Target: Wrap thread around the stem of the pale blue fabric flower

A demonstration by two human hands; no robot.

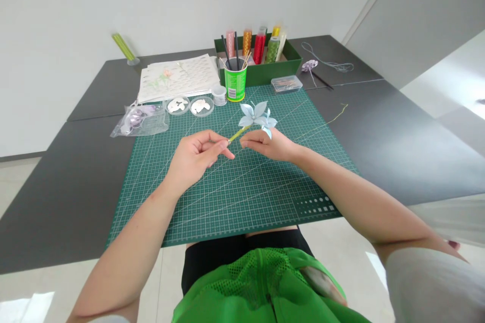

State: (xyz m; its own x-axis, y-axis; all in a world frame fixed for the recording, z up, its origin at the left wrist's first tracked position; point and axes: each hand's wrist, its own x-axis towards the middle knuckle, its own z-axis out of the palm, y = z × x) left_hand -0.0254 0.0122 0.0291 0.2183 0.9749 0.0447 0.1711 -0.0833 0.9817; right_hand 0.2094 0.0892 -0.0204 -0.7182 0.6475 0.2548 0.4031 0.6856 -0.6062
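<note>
White walls back a dark grey table (386, 126) on which a green cutting mat (242, 186) lies spread under both forearms. Above the middle of the mat the left hand (195, 156) pinches the lower end of a yellow-green stem (238, 134) between thumb and forefinger, its fingers closed on it. The right hand (271, 144) meets it from the other side, fingers drawn together just below the pale blue paper flower (256, 115) that tops the stem; whether they grip the stem or only touch it cannot be told. The flower stands tilted away from the person, lifted clear of the mat. Behind it, at the mat's far edge, stands a green cup (235, 83) holding sticks, with a small clear jar (219, 94) just beside it and two shallow clear dishes (189, 106) of white pieces to the left. A clear bag (141, 120) with purple bits lies further left, near printed sheets (178, 76). A green box (261, 63) of coloured thread spools sits behind the cup.
</note>
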